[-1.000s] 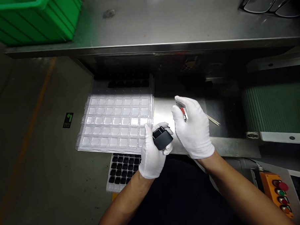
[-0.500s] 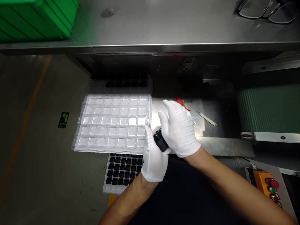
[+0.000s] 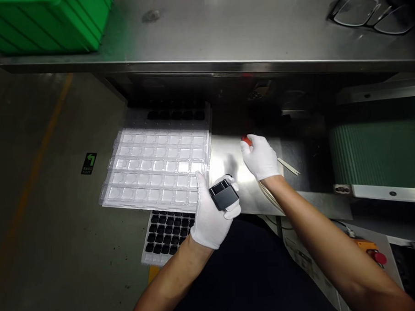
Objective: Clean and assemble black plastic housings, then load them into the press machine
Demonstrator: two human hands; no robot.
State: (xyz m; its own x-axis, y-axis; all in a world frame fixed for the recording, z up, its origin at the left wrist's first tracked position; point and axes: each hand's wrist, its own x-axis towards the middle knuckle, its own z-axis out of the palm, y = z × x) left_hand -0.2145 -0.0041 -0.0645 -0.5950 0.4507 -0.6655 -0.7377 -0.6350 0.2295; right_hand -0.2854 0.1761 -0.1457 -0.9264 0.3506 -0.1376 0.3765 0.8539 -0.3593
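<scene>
My left hand (image 3: pixel 213 215), in a white glove, is closed around a small black block-shaped part (image 3: pixel 225 196) with openings along its upper side. To the right, my gloved right hand (image 3: pixel 260 157) has its fingers closed on a red tool (image 3: pixel 246 140), most of which is hidden under the glove. Left of both hands, a clear plastic tray (image 3: pixel 153 180) with rows of square pockets lies on the metal worktop (image 3: pixel 244 204). Several black pieces (image 3: pixel 176 115) sit in its shaded far rows.
Pale tweezers (image 3: pixel 289 166) lie just right of my right hand. A lower tray of black pieces (image 3: pixel 167 230) shows below the clear one. Further off are a steel shelf (image 3: pixel 239 30), glasses (image 3: pixel 355 11), a green crate (image 3: pixel 81 23), a green conveyor (image 3: pixel 382 148) and a red button (image 3: pixel 380 258).
My right hand has moved away from the black part, up and right, and taken hold of the red tool. My left hand still holds the black part, now more exposed.
</scene>
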